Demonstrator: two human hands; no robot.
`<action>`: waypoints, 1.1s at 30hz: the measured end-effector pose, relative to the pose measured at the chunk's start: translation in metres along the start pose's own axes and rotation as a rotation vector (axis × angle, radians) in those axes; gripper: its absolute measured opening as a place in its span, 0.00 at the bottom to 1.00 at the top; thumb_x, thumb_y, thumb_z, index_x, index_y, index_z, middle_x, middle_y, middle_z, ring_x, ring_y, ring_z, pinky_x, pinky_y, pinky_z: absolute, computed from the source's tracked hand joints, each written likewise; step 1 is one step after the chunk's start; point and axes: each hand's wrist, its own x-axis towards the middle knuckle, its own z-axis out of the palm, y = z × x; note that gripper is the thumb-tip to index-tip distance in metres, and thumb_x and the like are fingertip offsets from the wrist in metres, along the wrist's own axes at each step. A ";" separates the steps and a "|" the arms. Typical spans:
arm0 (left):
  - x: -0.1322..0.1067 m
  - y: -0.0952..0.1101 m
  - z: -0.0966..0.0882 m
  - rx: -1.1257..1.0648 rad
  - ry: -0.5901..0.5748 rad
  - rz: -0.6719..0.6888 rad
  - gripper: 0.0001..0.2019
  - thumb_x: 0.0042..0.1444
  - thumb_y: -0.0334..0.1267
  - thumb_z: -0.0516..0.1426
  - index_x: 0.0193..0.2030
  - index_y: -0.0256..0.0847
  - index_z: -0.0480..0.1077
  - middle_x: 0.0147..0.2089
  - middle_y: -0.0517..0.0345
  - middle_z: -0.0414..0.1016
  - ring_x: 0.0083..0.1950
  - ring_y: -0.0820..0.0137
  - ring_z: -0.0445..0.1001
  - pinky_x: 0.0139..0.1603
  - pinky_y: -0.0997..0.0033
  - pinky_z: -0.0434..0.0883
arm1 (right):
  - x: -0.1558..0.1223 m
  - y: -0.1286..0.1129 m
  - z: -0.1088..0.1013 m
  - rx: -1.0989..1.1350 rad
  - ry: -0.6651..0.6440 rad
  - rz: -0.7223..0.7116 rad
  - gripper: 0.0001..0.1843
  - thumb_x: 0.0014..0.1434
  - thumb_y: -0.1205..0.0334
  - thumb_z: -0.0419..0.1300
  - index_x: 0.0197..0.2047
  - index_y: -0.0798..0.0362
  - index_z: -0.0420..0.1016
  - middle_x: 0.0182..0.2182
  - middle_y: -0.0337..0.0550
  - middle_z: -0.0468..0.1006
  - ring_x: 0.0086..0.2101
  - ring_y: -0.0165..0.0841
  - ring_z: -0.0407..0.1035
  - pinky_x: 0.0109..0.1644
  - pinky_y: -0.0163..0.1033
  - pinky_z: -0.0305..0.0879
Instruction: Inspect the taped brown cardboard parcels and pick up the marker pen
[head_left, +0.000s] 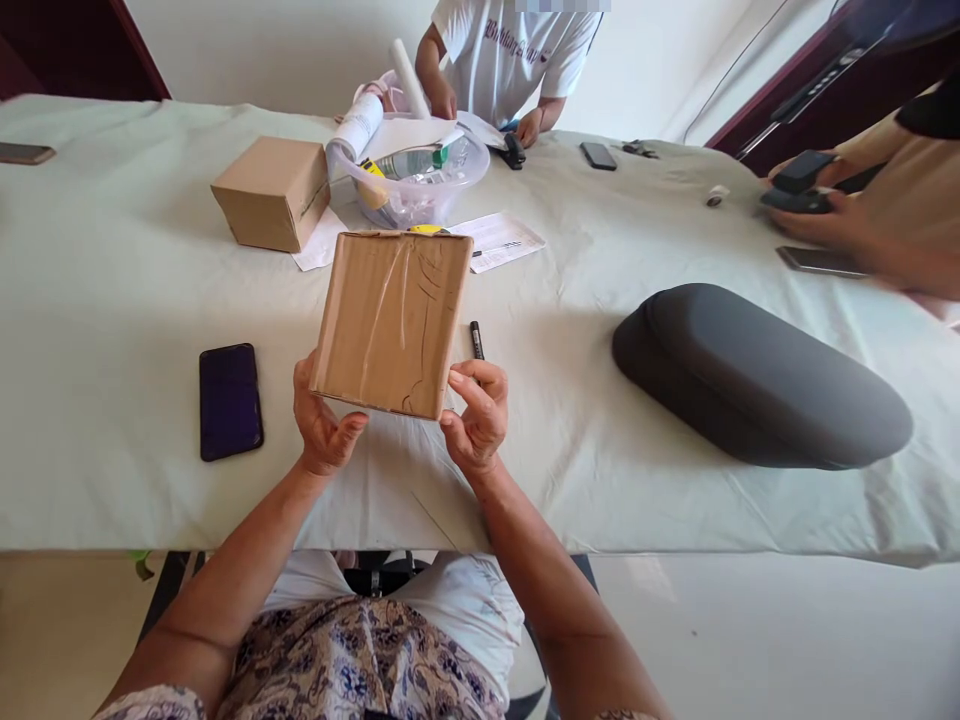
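I hold a flat cardboard box (391, 318), sealed with clear tape, up above the table's near half. My left hand (322, 425) grips its lower left corner with thumb and fingers closed on the edge. My right hand (477, 415) pinches its lower right corner. A black marker (476, 340) lies on the white tablecloth (112, 300) just right of the box.
A dark phone (229, 400) lies to my left, a large grey case (757, 375) to the right. Farther back stand a second cardboard box (274, 192), a clear plastic bowl (420, 180) of items and papers (499, 240). Another person's hands (817, 215) hold a black device at right; a third person stands at the far side.
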 end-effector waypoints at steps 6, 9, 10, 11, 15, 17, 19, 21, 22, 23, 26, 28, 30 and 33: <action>0.007 0.007 0.003 -0.140 0.100 0.135 0.33 0.56 0.60 0.63 0.65 0.51 0.65 0.54 0.52 0.71 0.55 0.61 0.75 0.57 0.59 0.73 | -0.001 0.000 0.000 0.003 0.024 -0.018 0.23 0.70 0.52 0.54 0.67 0.39 0.67 0.42 0.45 0.71 0.42 0.38 0.71 0.43 0.47 0.73; 0.008 0.010 0.000 -0.070 0.067 0.127 0.26 0.59 0.58 0.60 0.59 0.46 0.69 0.47 0.52 0.70 0.49 0.63 0.74 0.52 0.59 0.74 | -0.004 0.002 0.000 0.009 0.032 0.038 0.22 0.70 0.51 0.53 0.65 0.38 0.67 0.41 0.44 0.72 0.41 0.39 0.70 0.43 0.48 0.73; 0.008 0.011 -0.001 -0.037 0.035 0.107 0.25 0.60 0.57 0.60 0.57 0.45 0.69 0.46 0.53 0.70 0.48 0.63 0.73 0.50 0.60 0.74 | -0.005 0.002 0.000 0.017 0.031 0.071 0.21 0.70 0.51 0.53 0.64 0.38 0.67 0.41 0.44 0.72 0.41 0.38 0.70 0.43 0.48 0.73; 0.007 0.012 -0.001 -0.005 0.008 0.083 0.23 0.61 0.56 0.60 0.56 0.44 0.70 0.46 0.53 0.69 0.47 0.64 0.73 0.49 0.60 0.74 | -0.007 0.003 0.001 0.027 0.028 0.111 0.20 0.70 0.50 0.53 0.63 0.38 0.67 0.41 0.43 0.71 0.40 0.38 0.70 0.43 0.48 0.73; 0.005 0.015 0.001 0.058 -0.068 -0.015 0.24 0.62 0.52 0.60 0.61 0.44 0.67 0.51 0.50 0.70 0.52 0.63 0.72 0.51 0.60 0.75 | -0.011 0.006 0.005 0.100 -0.032 0.326 0.18 0.69 0.49 0.56 0.60 0.40 0.69 0.42 0.42 0.71 0.37 0.34 0.69 0.44 0.46 0.73; 0.005 0.014 0.004 0.069 -0.087 -0.072 0.28 0.61 0.51 0.62 0.65 0.45 0.64 0.55 0.48 0.70 0.57 0.61 0.72 0.54 0.60 0.75 | -0.013 0.009 0.008 0.143 -0.064 0.433 0.18 0.67 0.48 0.58 0.59 0.40 0.70 0.43 0.42 0.72 0.36 0.32 0.68 0.43 0.44 0.73; 0.005 0.013 0.007 0.076 -0.094 -0.140 0.32 0.60 0.50 0.63 0.68 0.45 0.62 0.59 0.47 0.70 0.60 0.60 0.72 0.55 0.60 0.75 | -0.016 0.013 0.012 0.165 -0.101 0.537 0.19 0.65 0.49 0.61 0.58 0.41 0.71 0.42 0.41 0.73 0.34 0.31 0.69 0.41 0.42 0.74; 0.006 0.012 0.010 0.072 -0.112 -0.226 0.32 0.59 0.49 0.64 0.68 0.45 0.62 0.60 0.46 0.70 0.60 0.60 0.72 0.55 0.60 0.75 | -0.017 0.017 0.014 0.157 -0.181 0.647 0.21 0.63 0.50 0.64 0.58 0.42 0.71 0.40 0.40 0.74 0.33 0.30 0.69 0.39 0.40 0.73; 0.006 0.011 0.010 0.064 -0.125 -0.270 0.32 0.59 0.48 0.64 0.67 0.45 0.62 0.60 0.46 0.71 0.59 0.60 0.73 0.56 0.60 0.74 | -0.018 0.019 0.015 0.139 -0.240 0.701 0.23 0.61 0.51 0.65 0.58 0.43 0.71 0.39 0.40 0.75 0.32 0.30 0.69 0.38 0.40 0.72; 0.007 0.010 0.011 0.057 -0.136 -0.312 0.31 0.59 0.47 0.64 0.67 0.45 0.63 0.60 0.46 0.71 0.59 0.60 0.74 0.55 0.60 0.74 | -0.018 0.021 0.015 0.111 -0.304 0.749 0.23 0.61 0.53 0.65 0.59 0.44 0.71 0.39 0.40 0.76 0.32 0.30 0.70 0.38 0.39 0.72; 0.007 0.007 0.012 0.068 -0.145 -0.390 0.32 0.56 0.46 0.66 0.65 0.44 0.64 0.58 0.47 0.73 0.57 0.60 0.75 0.54 0.60 0.74 | -0.018 0.023 0.014 -0.017 -0.488 0.828 0.22 0.60 0.60 0.64 0.57 0.48 0.73 0.38 0.41 0.80 0.34 0.32 0.72 0.39 0.40 0.70; 0.006 0.005 0.012 0.088 -0.143 -0.416 0.32 0.54 0.46 0.67 0.64 0.44 0.64 0.57 0.47 0.74 0.55 0.60 0.75 0.54 0.59 0.74 | -0.019 0.024 0.014 -0.101 -0.572 0.829 0.18 0.60 0.63 0.62 0.54 0.49 0.75 0.37 0.42 0.82 0.35 0.34 0.74 0.42 0.42 0.70; 0.005 0.003 0.012 0.110 -0.146 -0.435 0.32 0.53 0.46 0.68 0.63 0.42 0.65 0.56 0.47 0.74 0.54 0.60 0.76 0.54 0.58 0.73 | -0.020 0.024 0.014 -0.160 -0.613 0.804 0.15 0.61 0.64 0.61 0.52 0.49 0.76 0.36 0.43 0.83 0.37 0.36 0.75 0.44 0.42 0.70; 0.006 0.000 0.013 0.084 -0.144 -0.442 0.32 0.52 0.49 0.68 0.60 0.41 0.66 0.55 0.47 0.75 0.52 0.61 0.77 0.53 0.58 0.74 | -0.023 0.027 0.014 -0.184 -0.580 0.729 0.11 0.63 0.62 0.60 0.48 0.50 0.78 0.37 0.44 0.83 0.37 0.36 0.77 0.43 0.42 0.71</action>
